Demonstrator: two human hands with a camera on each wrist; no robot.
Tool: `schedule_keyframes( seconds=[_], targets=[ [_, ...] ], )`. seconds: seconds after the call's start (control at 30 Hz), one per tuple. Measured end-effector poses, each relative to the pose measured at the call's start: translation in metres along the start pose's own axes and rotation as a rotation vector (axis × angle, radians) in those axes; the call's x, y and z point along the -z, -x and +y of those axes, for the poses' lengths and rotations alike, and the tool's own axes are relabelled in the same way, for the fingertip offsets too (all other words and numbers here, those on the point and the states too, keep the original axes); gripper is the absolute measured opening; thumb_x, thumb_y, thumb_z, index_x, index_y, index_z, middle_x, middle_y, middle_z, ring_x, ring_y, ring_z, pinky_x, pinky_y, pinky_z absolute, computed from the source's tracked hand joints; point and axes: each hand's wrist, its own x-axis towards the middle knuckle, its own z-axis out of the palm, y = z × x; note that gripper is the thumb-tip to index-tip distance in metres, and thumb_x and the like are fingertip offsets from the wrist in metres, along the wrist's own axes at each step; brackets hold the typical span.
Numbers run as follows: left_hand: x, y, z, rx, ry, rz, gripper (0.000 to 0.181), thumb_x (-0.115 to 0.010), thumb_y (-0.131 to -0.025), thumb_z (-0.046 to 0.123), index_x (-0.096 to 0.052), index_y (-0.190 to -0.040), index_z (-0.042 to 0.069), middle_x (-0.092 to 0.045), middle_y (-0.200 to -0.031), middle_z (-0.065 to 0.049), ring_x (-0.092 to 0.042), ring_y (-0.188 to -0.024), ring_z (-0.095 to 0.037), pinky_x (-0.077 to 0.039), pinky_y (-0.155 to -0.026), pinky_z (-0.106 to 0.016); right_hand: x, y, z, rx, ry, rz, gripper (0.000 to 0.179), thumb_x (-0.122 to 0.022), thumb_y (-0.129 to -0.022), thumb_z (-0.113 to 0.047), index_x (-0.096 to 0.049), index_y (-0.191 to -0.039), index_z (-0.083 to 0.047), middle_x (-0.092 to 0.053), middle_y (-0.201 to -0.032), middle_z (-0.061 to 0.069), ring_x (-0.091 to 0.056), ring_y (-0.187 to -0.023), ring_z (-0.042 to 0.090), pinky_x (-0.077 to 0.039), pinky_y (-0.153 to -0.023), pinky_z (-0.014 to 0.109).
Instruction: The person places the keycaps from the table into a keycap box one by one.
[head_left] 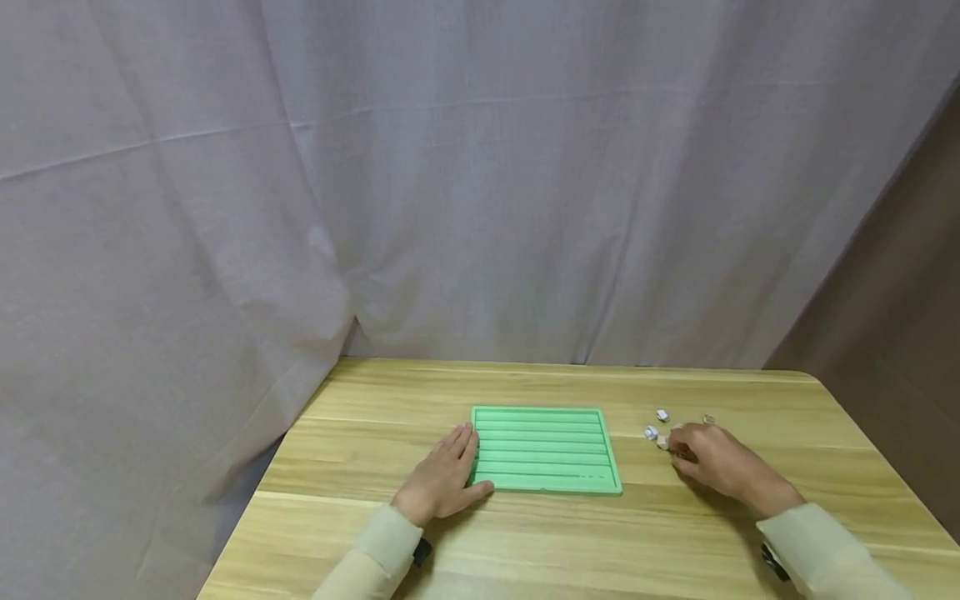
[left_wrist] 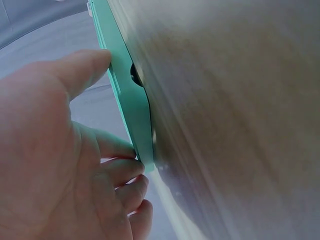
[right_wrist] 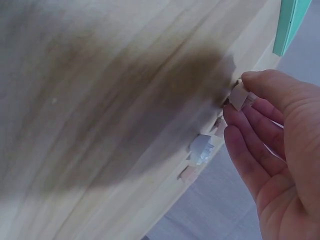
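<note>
The background is filled by a gray curtain (head_left: 480, 208), which is flanked at the right by a brown surface (head_left: 900, 333). Below these, a wooden table (head_left: 570, 542) is seen, its grain running mostly from side to side. On the table, left of the small pieces, a green tray (head_left: 543, 451) is laid flat; its floor is lined with parallel ridges, and a notch (left_wrist: 135, 75) is shown in one edge by the left wrist view. Both forearms are covered by pale sleeves (head_left: 375, 554). The tray's left edge is touched by the left hand (head_left: 442, 477), whose fingers are extended and whose thumb is set at the near corner; nothing is clasped by it. The right hand (head_left: 716, 461) is held low over the table, to the right of the tray and apart from it, its fingers bent. Dark wrist devices (head_left: 422, 552) are partly seen under the cuffs. A small pale piece (right_wrist: 239, 96) is pinched between the right thumb and fingers, and other whitish pieces (head_left: 662, 414) are scattered near that hand.
</note>
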Motion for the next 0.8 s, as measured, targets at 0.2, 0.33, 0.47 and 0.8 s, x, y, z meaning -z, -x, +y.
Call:
schedule_keyframes(
  seconds=[0.2, 0.33, 0.47, 0.8],
  targets=[
    [0.004, 0.0, 0.002, -0.007, -0.001, -0.002, 0.087, -0.055, -0.106, 0.055, -0.031, -0.163, -0.007, -0.028, -0.172, -0.024, -0.029, -0.162, -0.036, -0.029, -0.133, -0.048, 0.007, -0.004, -0.002, 0.021, -0.029, 0.0, 0.024, -0.089, -0.079, -0.002, -0.07, -0.08, -0.018, -0.061, -0.075, -0.017, -0.047, -0.07, -0.006, -0.058, -0.068, 0.036],
    [0.004, 0.0, 0.001, -0.008, 0.003, -0.005, 0.087, -0.055, -0.106, 0.054, -0.031, -0.162, -0.008, -0.028, -0.172, -0.024, -0.029, -0.162, -0.037, -0.029, -0.133, -0.049, 0.013, -0.006, -0.003, 0.041, -0.067, -0.018, 0.022, -0.087, -0.08, 0.0, -0.072, -0.082, -0.015, -0.063, -0.077, -0.013, -0.051, -0.07, -0.003, -0.048, -0.057, 0.022],
    [0.003, 0.0, 0.001, -0.003, -0.001, -0.009, 0.087, -0.056, -0.106, 0.055, -0.031, -0.162, -0.007, -0.028, -0.173, -0.024, -0.029, -0.162, -0.037, -0.03, -0.133, -0.048, 0.019, -0.008, -0.005, 0.073, -0.079, -0.001, 0.023, -0.086, -0.081, 0.002, -0.071, -0.082, -0.015, -0.066, -0.079, -0.011, -0.057, -0.072, -0.003, -0.052, -0.057, 0.02],
    [0.005, 0.0, 0.003, 0.005, 0.004, -0.024, 0.088, -0.056, -0.106, 0.055, -0.03, -0.163, -0.007, -0.026, -0.173, -0.024, -0.028, -0.162, -0.037, -0.028, -0.133, -0.048, 0.031, -0.019, -0.012, 0.119, -0.064, -0.001, 0.023, -0.087, -0.083, -0.002, -0.07, -0.083, -0.017, -0.07, -0.083, -0.007, -0.066, -0.075, 0.002, -0.057, -0.06, 0.021]
  ],
)
